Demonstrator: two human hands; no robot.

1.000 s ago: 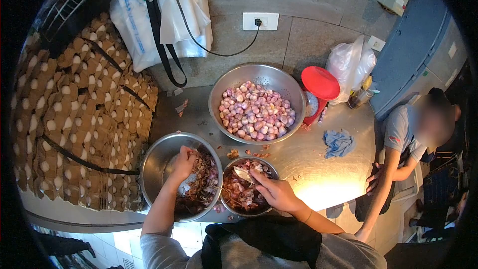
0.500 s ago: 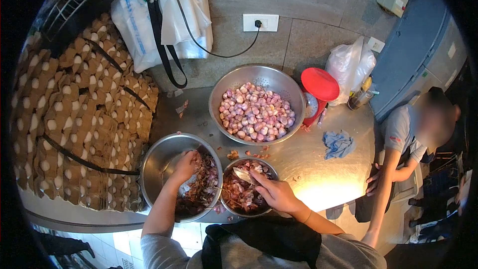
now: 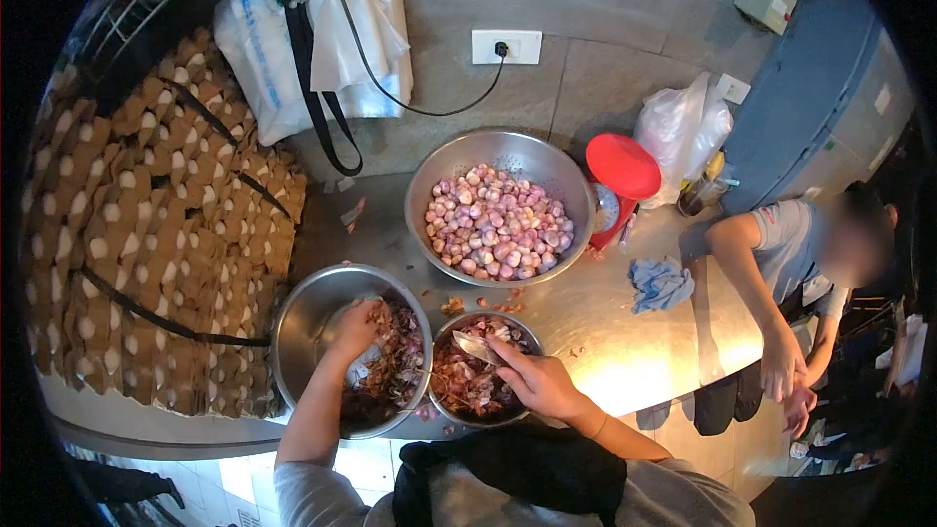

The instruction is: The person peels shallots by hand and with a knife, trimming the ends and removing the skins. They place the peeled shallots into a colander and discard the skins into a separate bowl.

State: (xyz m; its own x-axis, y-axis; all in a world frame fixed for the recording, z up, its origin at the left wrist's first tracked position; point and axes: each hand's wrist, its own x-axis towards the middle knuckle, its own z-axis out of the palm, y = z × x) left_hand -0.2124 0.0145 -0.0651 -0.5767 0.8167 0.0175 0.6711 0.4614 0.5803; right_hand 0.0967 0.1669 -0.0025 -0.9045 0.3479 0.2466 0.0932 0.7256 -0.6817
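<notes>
My left hand [image 3: 357, 328] is inside the left steel bowl [image 3: 298, 371], its fingers curled in against the shallots and dry skins [image 3: 395, 356]. What it grips, if anything, is hidden. In my right hand [image 3: 542, 381] is a knife [image 3: 476, 345], its blade pointing left over the smaller steel bowl [image 3: 532, 330]. Reddish shallot skins and trimmings [image 3: 478, 385] fill that smaller bowl. Behind both bowls stands a big steel colander [image 3: 426, 156] heaped with pinkish-purple shallots [image 3: 498, 220].
Stacked egg trays [image 3: 166, 244] tower at the left. A red scale [image 3: 623, 168], plastic bag [image 3: 678, 127] and blue cloth [image 3: 661, 285] are to the right of the colander. At the table's right end sits another person [image 3: 781, 254]. A cable [image 3: 420, 109] hangs along the wall.
The other person has leaned an arm on the table edge and brought both hands together. My view has shifted slightly. Both of my hands stay at their bowls, with the knife turned a little.
</notes>
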